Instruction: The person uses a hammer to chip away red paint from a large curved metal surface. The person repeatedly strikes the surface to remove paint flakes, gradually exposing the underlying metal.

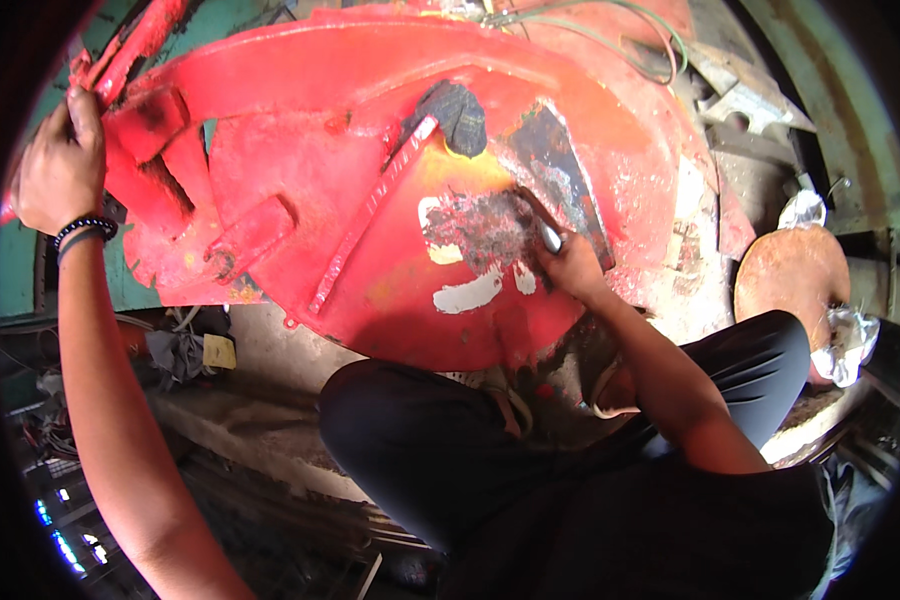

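Observation:
A large red-painted metal piece point(300, 150) with a curved rim lies in front of my knees. On it, a dark scraped patch point(480, 232) shows among white patches. My right hand point(572, 262) is closed around a slim dark tool with a shiny silvery part point(550, 237), at the right edge of that patch; its exact kind cannot be made out. At the far left, my left hand point(65, 165) is wrapped around a red metal bar point(140, 45) joined to the piece.
A dark crumpled cloth or glove point(457, 117) lies on the red piece near a raised red strip point(370, 215). Right of the patch is a bare grey metal section point(560, 165). A round tan disc point(795, 275) stands at right. Thin green hoses point(660, 35) curve at the back.

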`<state>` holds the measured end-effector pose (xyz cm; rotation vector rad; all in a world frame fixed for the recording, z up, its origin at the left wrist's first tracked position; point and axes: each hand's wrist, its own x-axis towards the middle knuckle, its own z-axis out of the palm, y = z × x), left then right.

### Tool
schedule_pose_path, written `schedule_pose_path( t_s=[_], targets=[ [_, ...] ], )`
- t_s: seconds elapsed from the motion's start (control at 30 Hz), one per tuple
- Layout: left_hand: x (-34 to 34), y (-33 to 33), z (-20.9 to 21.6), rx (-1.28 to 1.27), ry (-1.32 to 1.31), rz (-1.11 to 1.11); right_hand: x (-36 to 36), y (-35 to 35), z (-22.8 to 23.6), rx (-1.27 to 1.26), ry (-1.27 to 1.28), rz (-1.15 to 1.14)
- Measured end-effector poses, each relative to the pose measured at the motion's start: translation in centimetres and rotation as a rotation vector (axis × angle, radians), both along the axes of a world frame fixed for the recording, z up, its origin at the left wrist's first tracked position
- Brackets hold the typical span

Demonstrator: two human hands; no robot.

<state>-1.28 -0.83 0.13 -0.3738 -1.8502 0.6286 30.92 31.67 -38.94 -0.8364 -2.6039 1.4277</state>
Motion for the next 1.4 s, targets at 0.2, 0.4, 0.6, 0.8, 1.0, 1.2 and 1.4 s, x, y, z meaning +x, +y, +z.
schedule_pose_path(
  t_s=[0.2,0.4,0.6,0.8,1.0,1.2,1.4],
  targets=[
    [0.4,0.2,0.0,-0.020,-0.001,0.035,0.1,0.2,-0.5,-0.070,0.065,-0.014],
    [0.6,0.4,-0.1,-0.038,0.025,0.011,0.2,0.2,-0.8,-0.093,0.038,-0.044],
    [0.9,0.6,-0.2,-0.014,0.032,-0.005,0.3,0.0,-0.5,-0.019,0.078,-0.013],
    [0.6,0.4,-0.1,-0.019,0.017,0.002,0.1,0.0,-0.6,-0.011,0.035,-0.026],
    [0.6,0.5,0.0,-0.012,-0.015,0.025,0.1,-0.4,-0.1,-0.061,0.067,-0.013],
    [0.9,0.7,-0.2,0.001,0.005,0.030,-0.4,-0.4,1.7,-0.171,0.082,-0.066],
    [0.9,0.7,0.0,0.006,0.008,-0.033,-0.8,-0.8,2.2,-0.075,0.044,0.005]
  ],
)
